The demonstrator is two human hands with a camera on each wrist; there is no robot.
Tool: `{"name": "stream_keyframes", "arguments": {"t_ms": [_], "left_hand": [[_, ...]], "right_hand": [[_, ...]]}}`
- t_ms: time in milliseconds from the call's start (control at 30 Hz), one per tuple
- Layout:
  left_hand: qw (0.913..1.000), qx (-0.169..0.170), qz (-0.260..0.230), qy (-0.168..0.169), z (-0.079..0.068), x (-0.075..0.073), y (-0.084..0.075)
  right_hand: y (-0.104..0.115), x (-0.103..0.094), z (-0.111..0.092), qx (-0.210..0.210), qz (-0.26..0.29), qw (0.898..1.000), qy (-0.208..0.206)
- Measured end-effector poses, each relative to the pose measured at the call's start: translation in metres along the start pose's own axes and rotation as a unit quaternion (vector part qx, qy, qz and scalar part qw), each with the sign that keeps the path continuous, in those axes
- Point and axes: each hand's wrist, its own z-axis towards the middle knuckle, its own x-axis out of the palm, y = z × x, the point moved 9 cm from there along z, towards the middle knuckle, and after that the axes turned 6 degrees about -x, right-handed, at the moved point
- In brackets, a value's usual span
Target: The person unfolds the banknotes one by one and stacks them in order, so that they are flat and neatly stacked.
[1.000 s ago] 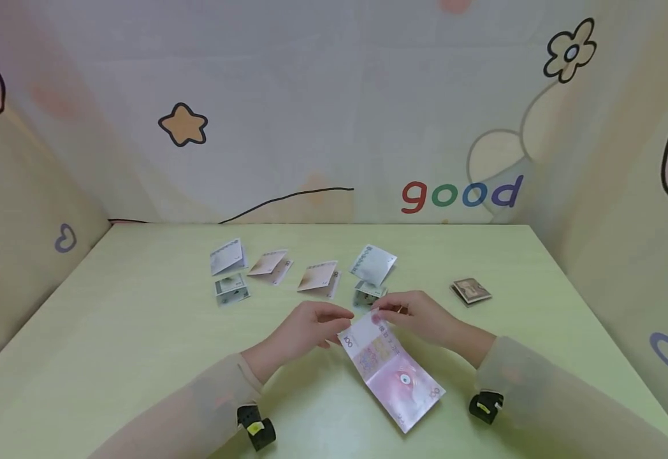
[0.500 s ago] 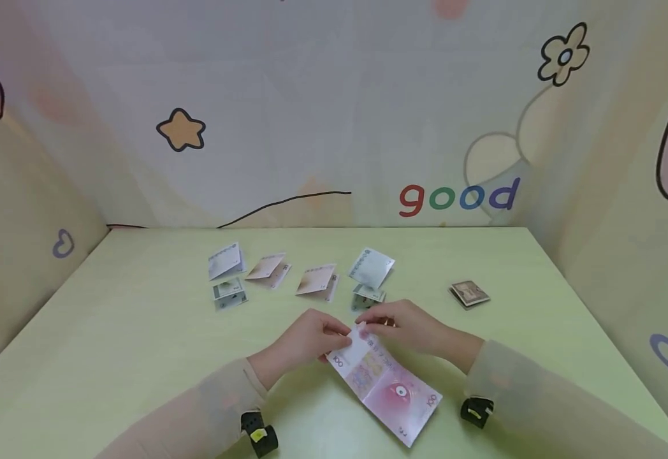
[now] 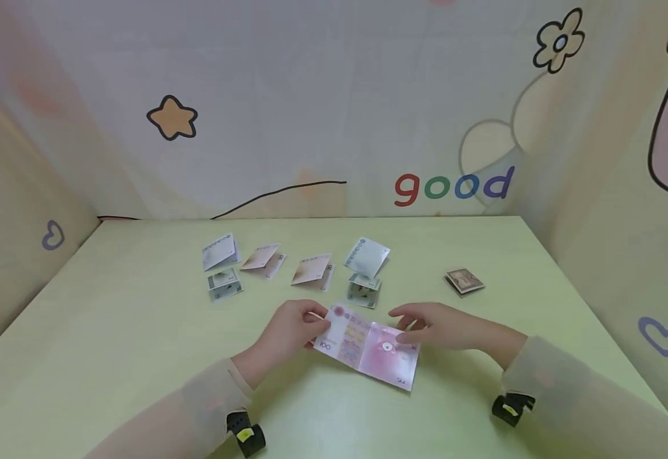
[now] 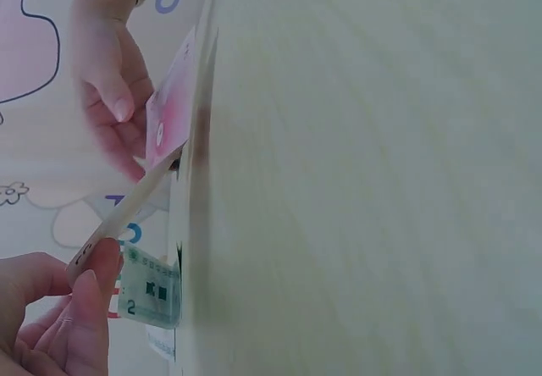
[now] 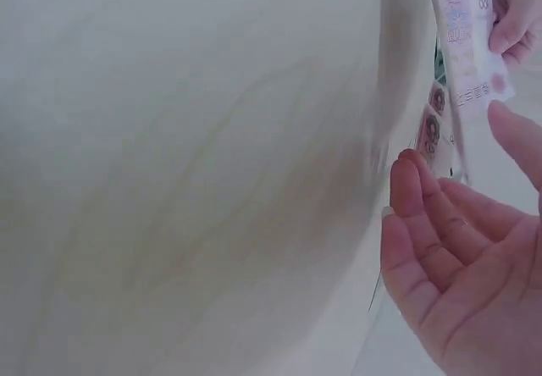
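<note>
A pink 100 banknote [image 3: 365,347], creased across its middle, is held a little above the table. My left hand [image 3: 294,328] pinches its left end between thumb and fingers, which also shows in the left wrist view, where the left fingers [image 4: 85,308] grip the edge. At the note's right end is my right hand [image 3: 434,325], overlapping the note in the head view. In the right wrist view the right hand [image 5: 474,266] has thumb and fingers spread, with nothing between them.
Several folded banknotes stand along the back: a bluish one [image 3: 218,253] and a green one [image 3: 225,284] at left, brownish ones [image 3: 311,269] mid, a pale blue one [image 3: 367,257] over a green one [image 3: 364,291]. A folded brown note [image 3: 464,280] lies at right.
The right hand has let go of the note's upper end and moved right to its other end. The left hand keeps its pinch, and the note has turned to lie more crosswise.
</note>
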Motion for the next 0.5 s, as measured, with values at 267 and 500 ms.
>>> {"name": "stream_keyframes", "arguments": {"t_ms": [267, 500], "left_hand": [[0.9991, -0.038, -0.019, -0.009, -0.004, -0.008, 0.008], [0.9982, -0.046, -0.025, 0.029, -0.002, -0.002, 0.005]], "right_hand": [[-0.016, -0.007, -0.007, 0.017, 0.046, 0.998, -0.043], [-0.023, -0.012, -0.011, 0.029, 0.087, 0.993, -0.074]]}}
